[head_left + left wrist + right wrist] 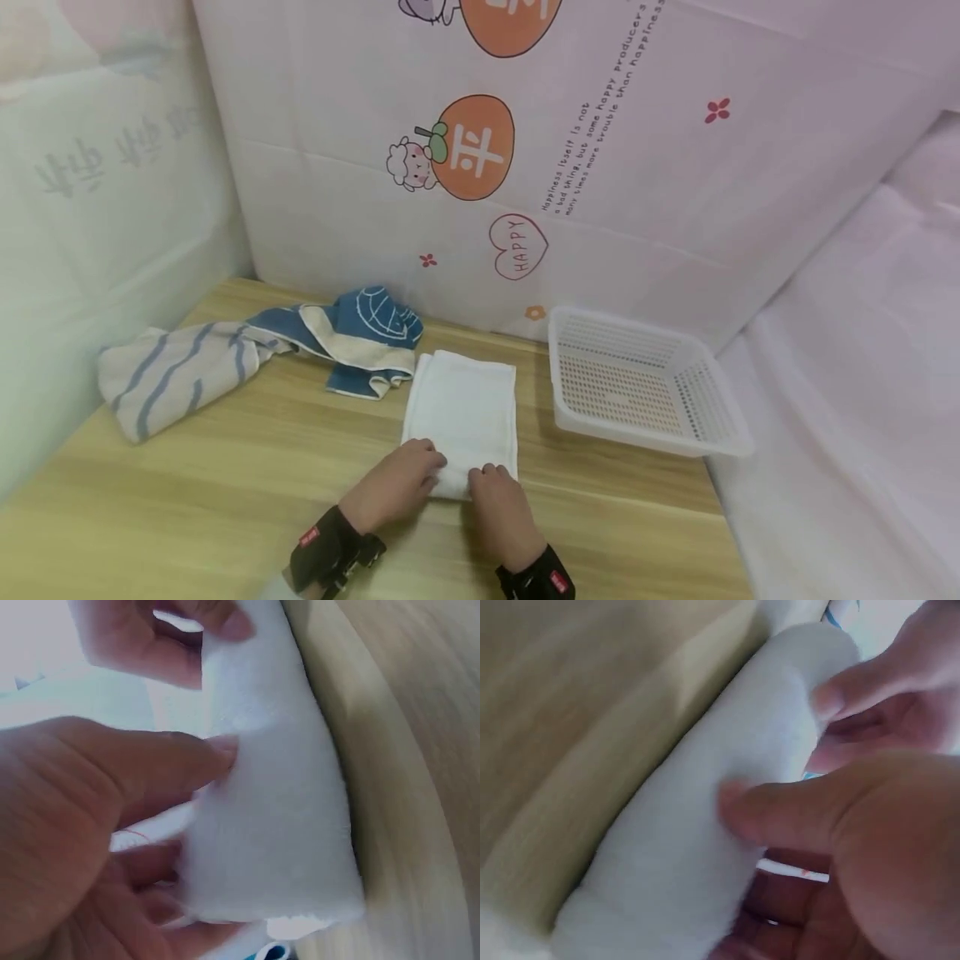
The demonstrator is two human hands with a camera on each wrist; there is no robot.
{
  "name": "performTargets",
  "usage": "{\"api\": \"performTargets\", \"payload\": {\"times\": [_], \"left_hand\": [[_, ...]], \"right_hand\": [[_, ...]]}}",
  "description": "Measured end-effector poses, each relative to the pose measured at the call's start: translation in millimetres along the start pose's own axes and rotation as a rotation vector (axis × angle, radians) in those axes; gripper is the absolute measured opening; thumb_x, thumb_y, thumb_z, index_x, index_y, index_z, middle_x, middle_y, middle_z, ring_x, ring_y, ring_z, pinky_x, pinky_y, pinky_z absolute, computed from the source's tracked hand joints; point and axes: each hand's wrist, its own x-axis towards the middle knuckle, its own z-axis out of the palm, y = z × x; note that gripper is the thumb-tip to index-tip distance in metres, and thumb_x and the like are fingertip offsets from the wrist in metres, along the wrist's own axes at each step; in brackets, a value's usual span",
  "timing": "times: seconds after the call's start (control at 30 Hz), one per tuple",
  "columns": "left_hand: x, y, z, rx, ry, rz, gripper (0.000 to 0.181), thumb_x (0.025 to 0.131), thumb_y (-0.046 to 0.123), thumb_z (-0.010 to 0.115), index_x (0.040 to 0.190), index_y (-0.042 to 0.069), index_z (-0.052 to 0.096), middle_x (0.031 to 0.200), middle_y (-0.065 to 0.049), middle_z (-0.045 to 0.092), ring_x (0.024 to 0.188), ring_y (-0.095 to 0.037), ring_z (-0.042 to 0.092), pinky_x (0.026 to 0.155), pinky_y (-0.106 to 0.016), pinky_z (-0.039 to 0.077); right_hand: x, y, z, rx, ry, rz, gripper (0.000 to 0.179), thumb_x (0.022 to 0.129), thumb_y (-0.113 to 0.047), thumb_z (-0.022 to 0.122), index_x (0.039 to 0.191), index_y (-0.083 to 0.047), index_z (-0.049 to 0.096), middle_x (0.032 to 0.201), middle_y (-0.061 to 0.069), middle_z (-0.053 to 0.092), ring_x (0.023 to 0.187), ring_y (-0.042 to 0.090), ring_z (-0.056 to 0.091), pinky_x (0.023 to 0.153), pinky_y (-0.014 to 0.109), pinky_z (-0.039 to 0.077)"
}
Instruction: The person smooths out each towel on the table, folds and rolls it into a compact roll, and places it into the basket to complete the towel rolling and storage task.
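Observation:
A white towel [468, 408], folded into a narrow rectangle, lies flat on the wooden table. Its near end makes a thick rounded fold, seen close up as a roll of white cloth [277, 795] in the left wrist view. My left hand [401, 483] grips this fold at its left part, thumb on the near side and fingers curled over the far side. To the right, my right hand [504, 508] holds the same fold in the same way, its thumb pressed to the cloth [682, 825] in the right wrist view. A small gap separates the two hands.
Left of the towel lies a crumpled blue and cream cloth [375, 321], touching a striped cloth [187, 367]. A white plastic basket [630, 429] stands at the right on the wooden table [300, 467]. Printed white sheeting [337, 208] hangs behind and at both sides.

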Motion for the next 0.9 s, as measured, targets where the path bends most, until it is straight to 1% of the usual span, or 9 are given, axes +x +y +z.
{"api": "performTargets", "payload": {"times": [0.1,0.17,0.33,0.43,0.53,0.6,0.7,0.8,0.9], "left_hand": [[-0.5,-0.8,0.6,0.039,0.032,0.063,0.022,0.089,0.009,0.073,0.111,0.006,0.072,0.104,-0.005,0.067,0.096,-0.02,0.062,0.086,-0.036,0.056],[-1.9,-1.3,3.3,0.054,0.037,0.076,0.024,0.09,0.01,0.072,0.113,0.006,0.072,0.103,-0.005,0.067,0.095,-0.02,0.062,0.085,-0.035,0.056],[-9.6,-2.7,11.6,0.088,0.03,0.049,0.027,0.092,0.003,0.067,0.119,0.005,0.07,0.101,-0.006,0.068,0.094,-0.021,0.064,0.085,-0.035,0.056],[-12.4,-2.4,10.9,0.085,-0.002,0.031,0.026,0.093,0.001,0.063,0.118,0.003,0.07,0.102,-0.008,0.07,0.096,-0.023,0.066,0.088,-0.037,0.055],[-11.0,-1.1,7.6,0.03,-0.065,-0.013,0.022,0.096,0.003,0.061,0.116,0.002,0.07,0.105,-0.01,0.072,0.099,-0.026,0.067,0.091,-0.041,0.055],[-9.3,-0.4,5.4,-0.029,-0.105,-0.057,0.021,0.097,0.005,0.06,0.114,0.002,0.07,0.107,-0.011,0.072,0.101,-0.028,0.066,0.092,-0.044,0.055],[-6.6,-2.2,4.6,-0.099,-0.138,-0.091,0.018,0.099,0.008,0.059,0.112,0.001,0.07,0.105,-0.011,0.071,0.101,-0.029,0.066,0.092,-0.047,0.054],[-4.7,-4.0,2.9,-0.141,-0.144,-0.083,0.017,0.1,0.01,0.059,0.111,0.001,0.069,0.105,-0.01,0.071,0.102,-0.028,0.066,0.091,-0.047,0.055],[-4.3,-4.8,2.0,-0.142,-0.105,-0.05,0.019,0.1,0.012,0.061,0.113,0.002,0.069,0.108,-0.01,0.07,0.104,-0.026,0.066,0.092,-0.046,0.055]], "right_hand": [[3.7,11.6,1.3,0.044,-0.019,-0.049,0.017,0.079,0.004,0.068,0.093,-0.004,0.063,0.074,0.005,0.06,0.068,0.019,0.057,0.062,0.032,0.049],[5.1,18.3,1.6,0.1,-0.047,-0.08,0.018,0.083,0.004,0.067,0.1,-0.002,0.063,0.075,0.006,0.063,0.068,0.02,0.061,0.062,0.031,0.05],[4.7,23.4,0.5,0.287,-0.136,-0.08,0.009,0.098,0.0,0.057,0.105,-0.003,0.061,0.082,0.007,0.069,0.074,0.021,0.068,0.063,0.03,0.053],[1.5,20.9,-1.2,0.369,-0.122,-0.056,0.008,0.1,-0.003,0.057,0.107,-0.004,0.062,0.091,0.008,0.07,0.084,0.021,0.069,0.07,0.031,0.056],[-4.4,14.2,-8.5,0.305,-0.026,-0.024,0.013,0.094,-0.002,0.068,0.107,-0.004,0.066,0.097,0.006,0.067,0.089,0.021,0.065,0.077,0.033,0.056],[-9.2,7.5,-14.0,0.244,0.019,0.008,0.017,0.087,0.0,0.075,0.102,-0.004,0.068,0.096,0.005,0.065,0.088,0.021,0.061,0.076,0.032,0.055],[-14.0,-1.5,-17.2,0.149,0.029,0.017,0.023,0.079,0.002,0.08,0.1,-0.004,0.072,0.096,0.006,0.066,0.087,0.023,0.061,0.076,0.033,0.055],[-13.6,-2.9,-9.7,0.108,0.024,-0.015,0.027,0.076,0.004,0.08,0.101,-0.004,0.072,0.097,0.007,0.069,0.089,0.023,0.064,0.079,0.033,0.055],[-10.8,4.4,0.2,0.087,0.077,-0.048,0.029,0.078,0.003,0.078,0.104,-0.004,0.07,0.098,0.007,0.071,0.091,0.022,0.066,0.083,0.035,0.055]]}}
